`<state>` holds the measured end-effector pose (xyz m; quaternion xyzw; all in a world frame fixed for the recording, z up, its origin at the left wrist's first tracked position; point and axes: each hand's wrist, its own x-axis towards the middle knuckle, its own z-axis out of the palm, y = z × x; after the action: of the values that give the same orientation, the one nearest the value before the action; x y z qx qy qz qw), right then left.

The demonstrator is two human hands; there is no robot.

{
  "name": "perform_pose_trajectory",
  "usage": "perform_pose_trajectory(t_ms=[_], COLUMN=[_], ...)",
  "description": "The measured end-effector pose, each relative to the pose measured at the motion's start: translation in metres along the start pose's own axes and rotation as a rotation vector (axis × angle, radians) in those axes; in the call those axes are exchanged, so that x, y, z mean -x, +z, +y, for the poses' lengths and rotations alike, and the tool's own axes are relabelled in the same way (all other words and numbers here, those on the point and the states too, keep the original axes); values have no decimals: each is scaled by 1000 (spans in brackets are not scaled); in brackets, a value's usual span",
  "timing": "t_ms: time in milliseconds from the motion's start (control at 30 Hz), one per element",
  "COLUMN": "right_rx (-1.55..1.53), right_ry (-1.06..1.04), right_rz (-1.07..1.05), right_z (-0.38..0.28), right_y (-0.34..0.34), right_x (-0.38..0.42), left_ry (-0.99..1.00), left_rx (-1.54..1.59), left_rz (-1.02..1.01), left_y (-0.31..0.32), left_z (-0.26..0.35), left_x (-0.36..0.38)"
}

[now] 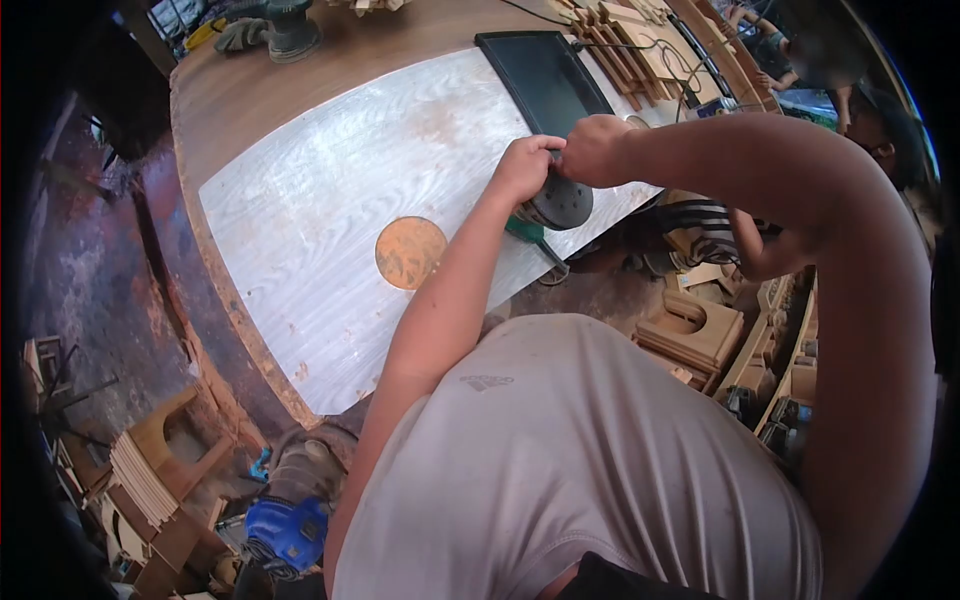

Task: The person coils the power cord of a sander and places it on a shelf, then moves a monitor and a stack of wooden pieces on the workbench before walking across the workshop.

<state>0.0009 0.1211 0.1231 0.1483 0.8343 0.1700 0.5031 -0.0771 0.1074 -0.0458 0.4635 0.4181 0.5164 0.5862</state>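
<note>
An orbital sander (pixel 563 205) is tipped so that its dark round pad with holes faces up toward me, its green body (pixel 524 230) showing below. My left hand (pixel 522 168) grips the far left edge of the pad, thumb and fingers pressed together. Close against it, my right hand (pixel 598 150) is closed with its fingertips at the same pad edge. Whether a thin sheet is pinched between them is hidden. Under the sander lies a pale, whitish wood-grained board (pixel 330 190). A round orange-brown disc shape (pixel 411 252) shows on that board, left of my left forearm.
A black tray-like panel (pixel 545 80) lies beyond my hands, near stacked wood strips (pixel 625 55) and a cable. Another power tool (pixel 292 32) stands at the far left. A blue machine (pixel 285 530) and wood offcuts sit on the floor. Other people work at right.
</note>
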Motion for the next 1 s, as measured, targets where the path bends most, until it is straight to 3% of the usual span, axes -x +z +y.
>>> perform_pose_trajectory(t_ms=[67,167,233,433,533,1000], right_rx=[73,100,-129,-580,-837,-818], right_ry=[-60,-42,76,103,-2,60], right_rz=[-3,-10,-8,141,193,192], right_z=[-1,0,2,15,9,-14], right_y=[-2,2,3,34,64,63], right_x=[5,5,5,18,21,23], left_ry=[-95,-68,-68,-54,12,44], left_rx=[88,92,89,-13,27,57], left_rz=[-82,-45,-42,44,87,190], left_y=[2,3,0,-11,-9,8], left_z=[-6,-5,3,18,13,11], left_x=[-7,-9,-4,27,37,47])
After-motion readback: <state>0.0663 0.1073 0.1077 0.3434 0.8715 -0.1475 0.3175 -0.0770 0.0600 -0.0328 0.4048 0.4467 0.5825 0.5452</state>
